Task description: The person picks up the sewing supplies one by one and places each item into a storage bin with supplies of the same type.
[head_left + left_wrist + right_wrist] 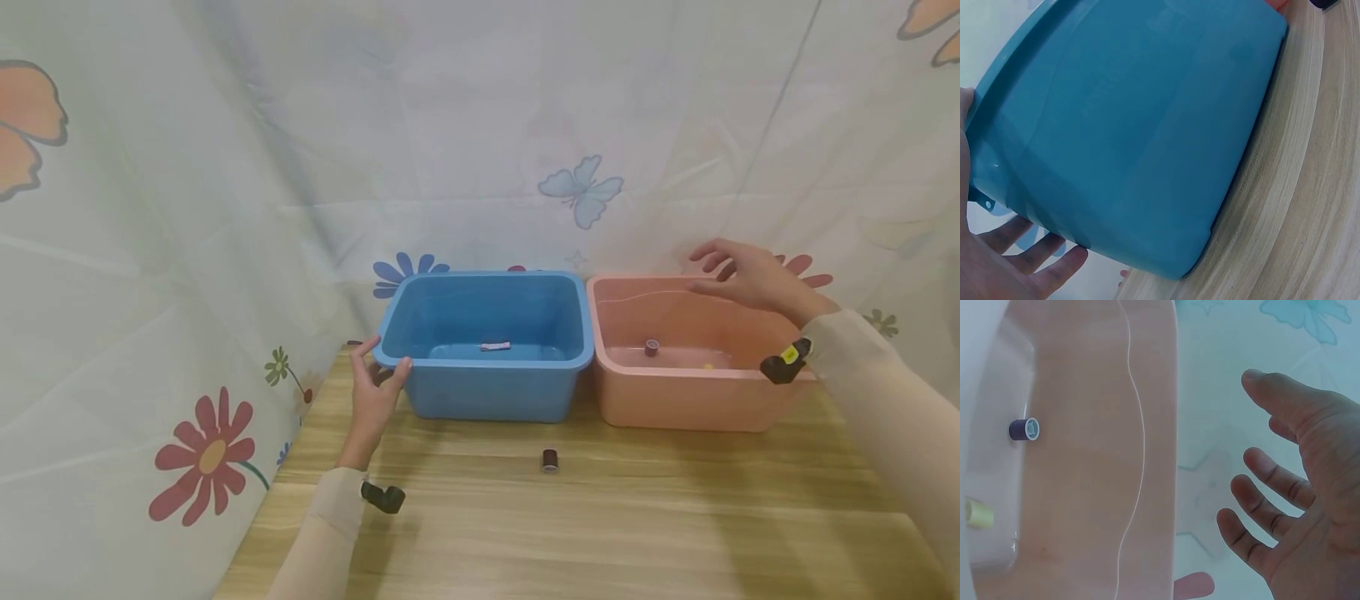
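At the front left corner of the blue plastic tub (pixel 487 392), my left hand (pixel 373 400) grips the rim, thumb on the front side and fingers along the left side. A small pale item with reddish marks (pixel 495 346) lies on that tub's floor. Above the back rim of the pink tub (pixel 682 404) hovers my right hand (pixel 750 275), its fingers loosely bent and nothing held. Inside the pink tub are a dark thread spool (pixel 1024 429) and a yellow spool (pixel 979 514), the latter partly hidden in the head view.
Another dark thread spool (pixel 551 460) stands on the wooden table (pixel 480 533) in front of the tubs. Both tubs sit side by side against a hanging cloth (pixel 480 125) printed with flowers and butterflies. A thin pale line (pixel 1142 431) runs along the pink tub's back wall.
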Demonstrator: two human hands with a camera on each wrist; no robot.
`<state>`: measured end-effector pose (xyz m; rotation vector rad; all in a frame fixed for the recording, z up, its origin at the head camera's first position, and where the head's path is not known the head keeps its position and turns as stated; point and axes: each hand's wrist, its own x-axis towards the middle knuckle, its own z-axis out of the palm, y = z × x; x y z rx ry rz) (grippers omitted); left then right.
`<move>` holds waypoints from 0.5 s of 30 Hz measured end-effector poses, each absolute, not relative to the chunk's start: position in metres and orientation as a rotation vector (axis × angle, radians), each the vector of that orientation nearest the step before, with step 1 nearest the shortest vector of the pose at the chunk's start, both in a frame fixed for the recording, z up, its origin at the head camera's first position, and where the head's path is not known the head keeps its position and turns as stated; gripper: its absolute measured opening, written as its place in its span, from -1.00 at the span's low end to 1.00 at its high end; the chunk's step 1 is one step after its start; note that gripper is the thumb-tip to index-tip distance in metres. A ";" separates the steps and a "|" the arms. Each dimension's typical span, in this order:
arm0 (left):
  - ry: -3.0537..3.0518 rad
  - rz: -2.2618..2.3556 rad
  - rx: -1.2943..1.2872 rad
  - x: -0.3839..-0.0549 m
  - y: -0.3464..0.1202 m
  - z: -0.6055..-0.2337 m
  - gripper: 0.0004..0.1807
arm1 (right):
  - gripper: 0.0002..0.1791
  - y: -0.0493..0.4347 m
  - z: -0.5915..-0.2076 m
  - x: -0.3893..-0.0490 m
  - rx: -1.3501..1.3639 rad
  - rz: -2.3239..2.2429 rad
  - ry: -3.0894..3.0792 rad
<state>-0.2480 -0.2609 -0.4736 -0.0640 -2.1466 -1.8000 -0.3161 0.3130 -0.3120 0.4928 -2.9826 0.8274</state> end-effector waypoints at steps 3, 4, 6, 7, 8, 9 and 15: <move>-2.152 -1.798 -0.058 -0.248 -0.261 -0.474 -0.16 | -0.29 0.311 -0.311 -0.314 0.513 0.838 -2.966; -2.154 -1.798 -0.056 -0.248 -0.261 -0.474 -0.16 | -0.30 0.311 -0.311 -0.313 0.521 0.839 -2.958; -2.158 -1.802 -0.051 -0.249 -0.262 -0.474 -0.16 | -0.32 0.310 -0.311 -0.311 0.535 0.843 -2.950; -2.159 -1.803 -0.047 -0.249 -0.262 -0.474 -0.16 | -0.33 0.309 -0.311 -0.310 0.541 0.844 -2.946; -2.161 -1.807 -0.046 -0.249 -0.262 -0.474 -0.16 | -0.33 0.309 -0.311 -0.309 0.546 0.843 -2.945; -2.162 -1.810 -0.043 -0.250 -0.263 -0.474 -0.16 | -0.34 0.308 -0.311 -0.309 0.552 0.843 -2.940; -2.185 -1.818 -0.035 -0.249 -0.262 -0.471 -0.15 | -0.36 0.305 -0.313 -0.310 0.593 0.813 -2.907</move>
